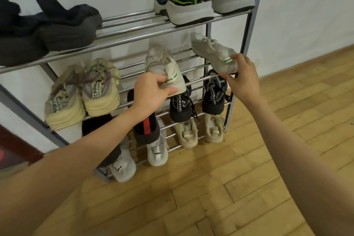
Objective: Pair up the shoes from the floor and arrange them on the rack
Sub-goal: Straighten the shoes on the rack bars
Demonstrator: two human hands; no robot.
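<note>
Both arms stretched out toward the rack [247, 30]. My left hand [151, 92] grips the heel of one white sneaker [162, 65], toe pointing away at the wall, over the rack's second shelf. My right hand [240, 74] pinches the heel of the matching sneaker [212, 51], toe angled up-left, hovering near the rack's right post.

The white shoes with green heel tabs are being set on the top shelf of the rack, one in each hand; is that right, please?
Not quite: the head view shows each hand, left hand and right hand, holding a white shoe with a green heel tab at the second shelf, below the top one.
</note>
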